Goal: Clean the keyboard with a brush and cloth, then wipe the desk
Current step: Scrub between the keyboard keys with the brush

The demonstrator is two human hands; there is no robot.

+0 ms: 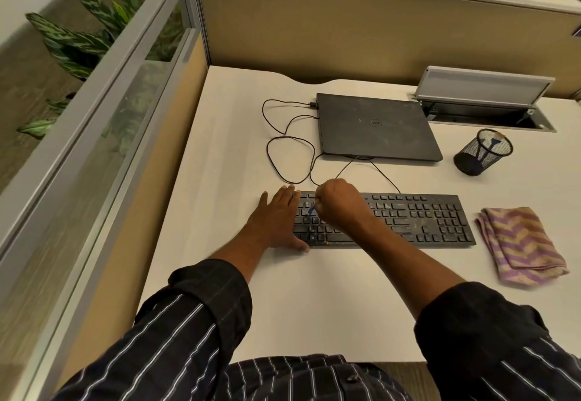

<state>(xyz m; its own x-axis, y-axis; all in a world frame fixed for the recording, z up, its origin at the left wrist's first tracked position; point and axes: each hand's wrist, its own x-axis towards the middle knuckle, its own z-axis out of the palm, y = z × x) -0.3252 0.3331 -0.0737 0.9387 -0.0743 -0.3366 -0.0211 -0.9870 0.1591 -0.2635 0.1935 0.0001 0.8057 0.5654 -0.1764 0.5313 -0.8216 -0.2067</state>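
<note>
A dusty black keyboard [418, 221] lies across the white desk [239, 136]. My left hand [279, 218] rests flat, fingers straight, on the keyboard's left end and the desk beside it. Over the left keys, my right hand [339, 202] is curled round a small blue brush [312, 210], whose tip touches the keys. Only a short blue piece of the brush shows below my fist. A folded purple and tan zigzag cloth [518, 243] lies to the right of the keyboard, apart from both hands.
A shut black laptop [377, 127] sits behind the keyboard, with black cables [283, 149] looped on the desk to its left. A black mesh pen cup [482, 150] stands at the right. A cable hatch [481, 98] stands open at the back right. Partition walls [345, 29] bound the desk's back and left.
</note>
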